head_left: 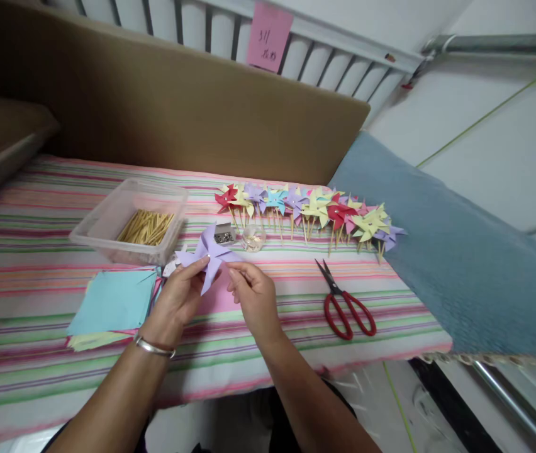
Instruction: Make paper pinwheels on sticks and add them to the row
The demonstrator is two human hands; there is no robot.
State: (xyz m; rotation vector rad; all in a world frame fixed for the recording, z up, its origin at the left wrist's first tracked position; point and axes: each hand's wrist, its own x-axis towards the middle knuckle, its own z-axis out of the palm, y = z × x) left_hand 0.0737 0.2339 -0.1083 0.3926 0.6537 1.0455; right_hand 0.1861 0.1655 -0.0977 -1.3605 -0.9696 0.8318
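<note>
My left hand [180,297] is closed on a purple paper pinwheel [221,253], with the thumb pressed near its centre, where a small pale dot shows. Close to the pinwheel's right side, my right hand [257,301] has its fingers pinched together; whatever they hold, if anything, is too small to make out. A pink paper sheet [224,298] lies below the two hands. Just behind the pinwheel stand a small box of metal pins [224,236] and a round clear dish [253,239] with tiny pale pieces inside.
Left of my hands are a plastic tub [102,236] of wooden sticks [148,228] and a stack of coloured paper [114,303]. Red-handled scissors [338,296] lie open on the right. Several finished pinwheels [315,206] stand along a cardboard panel [192,107] at the back.
</note>
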